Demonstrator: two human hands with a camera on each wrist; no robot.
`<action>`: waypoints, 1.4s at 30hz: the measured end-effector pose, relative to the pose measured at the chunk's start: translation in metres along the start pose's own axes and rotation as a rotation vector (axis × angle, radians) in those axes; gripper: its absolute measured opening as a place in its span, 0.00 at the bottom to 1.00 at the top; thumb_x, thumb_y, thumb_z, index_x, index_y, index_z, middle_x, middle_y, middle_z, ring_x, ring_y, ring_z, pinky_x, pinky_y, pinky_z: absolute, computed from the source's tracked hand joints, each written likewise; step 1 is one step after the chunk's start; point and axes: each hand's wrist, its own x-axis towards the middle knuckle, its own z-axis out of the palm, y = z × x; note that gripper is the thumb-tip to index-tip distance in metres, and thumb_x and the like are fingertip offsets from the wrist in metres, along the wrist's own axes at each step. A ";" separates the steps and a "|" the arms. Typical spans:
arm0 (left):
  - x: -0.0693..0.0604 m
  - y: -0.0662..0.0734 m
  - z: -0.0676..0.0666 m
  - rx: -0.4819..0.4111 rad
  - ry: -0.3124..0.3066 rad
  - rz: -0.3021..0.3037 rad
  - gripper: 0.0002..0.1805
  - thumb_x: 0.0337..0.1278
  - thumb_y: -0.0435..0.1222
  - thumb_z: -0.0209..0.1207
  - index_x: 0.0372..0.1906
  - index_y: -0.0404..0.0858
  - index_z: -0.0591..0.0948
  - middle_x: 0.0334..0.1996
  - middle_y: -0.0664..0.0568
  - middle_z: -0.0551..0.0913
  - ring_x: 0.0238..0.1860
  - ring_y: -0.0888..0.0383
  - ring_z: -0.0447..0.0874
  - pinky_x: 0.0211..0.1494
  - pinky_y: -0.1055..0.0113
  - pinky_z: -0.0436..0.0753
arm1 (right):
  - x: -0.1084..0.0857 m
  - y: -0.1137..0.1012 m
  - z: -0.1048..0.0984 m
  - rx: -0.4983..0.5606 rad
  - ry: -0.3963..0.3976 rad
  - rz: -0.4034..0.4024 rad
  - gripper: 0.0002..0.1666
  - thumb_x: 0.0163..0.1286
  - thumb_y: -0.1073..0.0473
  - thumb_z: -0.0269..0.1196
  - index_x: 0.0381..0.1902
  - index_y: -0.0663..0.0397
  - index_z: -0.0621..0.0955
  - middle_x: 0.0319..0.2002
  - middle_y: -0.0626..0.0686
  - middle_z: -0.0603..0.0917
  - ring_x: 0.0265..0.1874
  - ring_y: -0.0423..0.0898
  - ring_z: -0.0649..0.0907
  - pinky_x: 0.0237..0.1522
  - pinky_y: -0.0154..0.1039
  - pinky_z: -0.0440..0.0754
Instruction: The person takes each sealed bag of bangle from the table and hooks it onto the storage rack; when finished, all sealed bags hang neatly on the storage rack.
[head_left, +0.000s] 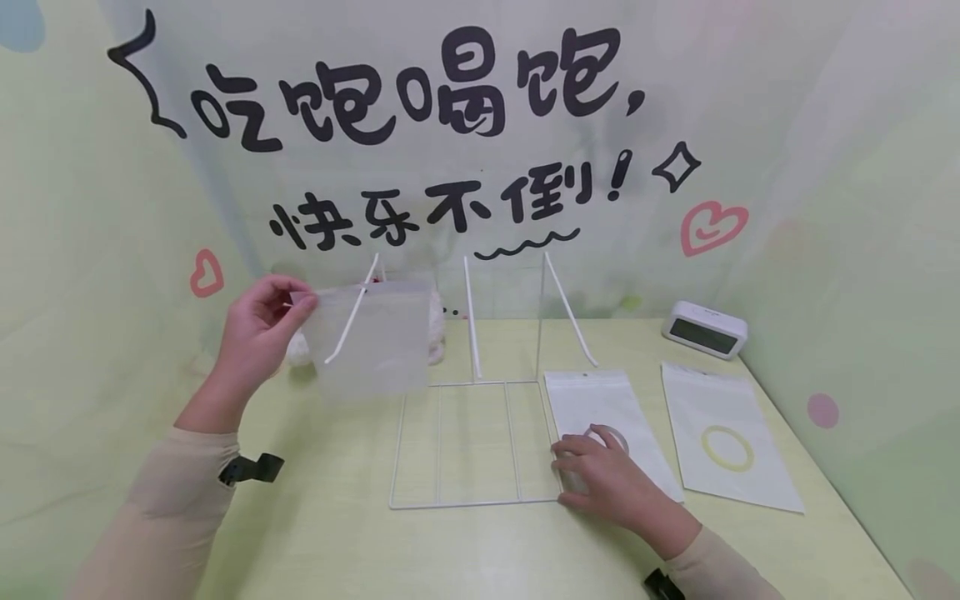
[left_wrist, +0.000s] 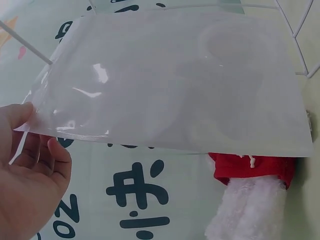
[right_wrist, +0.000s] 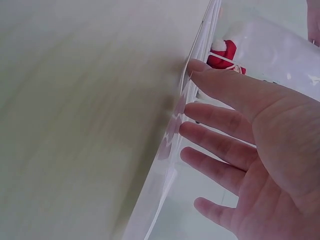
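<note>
My left hand [head_left: 258,329] pinches the upper left corner of a translucent white plastic bag [head_left: 375,342], which hangs by the left prong of a white wire display rack [head_left: 472,504]. In the left wrist view a faint round shape shows through the bag [left_wrist: 150,90]. Over the rack's right base edge, my right hand [head_left: 600,475] reaches with loosely spread fingers onto a white bag [head_left: 592,396] lying on the table. A greyish ring shows on that bag, partly hidden by the hand. From the right wrist view, the fingertips [right_wrist: 192,130] meet the bag's thin edge.
Another white bag [head_left: 750,483] with a yellow ring [head_left: 727,448] lies at the right. Behind it stands a white digital clock [head_left: 705,329]. A fluffy white toy in red clothing [left_wrist: 252,172] is behind the hanging bag. Two further prongs [head_left: 471,317] jut from the rack.
</note>
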 end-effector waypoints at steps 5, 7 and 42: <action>-0.001 -0.001 -0.001 -0.001 0.029 -0.026 0.11 0.68 0.32 0.64 0.51 0.32 0.81 0.39 0.60 0.82 0.37 0.62 0.80 0.37 0.80 0.81 | 0.001 0.000 0.000 0.000 0.020 -0.009 0.23 0.47 0.46 0.81 0.41 0.47 0.90 0.51 0.48 0.88 0.56 0.49 0.84 0.62 0.61 0.73; -0.002 0.000 -0.001 -0.006 0.062 -0.028 0.13 0.67 0.32 0.66 0.53 0.33 0.81 0.42 0.60 0.83 0.40 0.62 0.80 0.41 0.81 0.82 | 0.001 -0.001 -0.001 0.002 0.012 -0.003 0.23 0.48 0.47 0.81 0.41 0.47 0.90 0.52 0.49 0.88 0.56 0.49 0.84 0.62 0.61 0.73; -0.132 -0.059 0.066 0.626 -0.488 0.061 0.13 0.51 0.40 0.76 0.42 0.52 0.87 0.47 0.63 0.84 0.47 0.59 0.83 0.46 0.62 0.86 | 0.002 -0.001 -0.003 0.016 -0.004 -0.003 0.22 0.49 0.48 0.80 0.42 0.48 0.90 0.52 0.49 0.88 0.56 0.51 0.84 0.61 0.62 0.74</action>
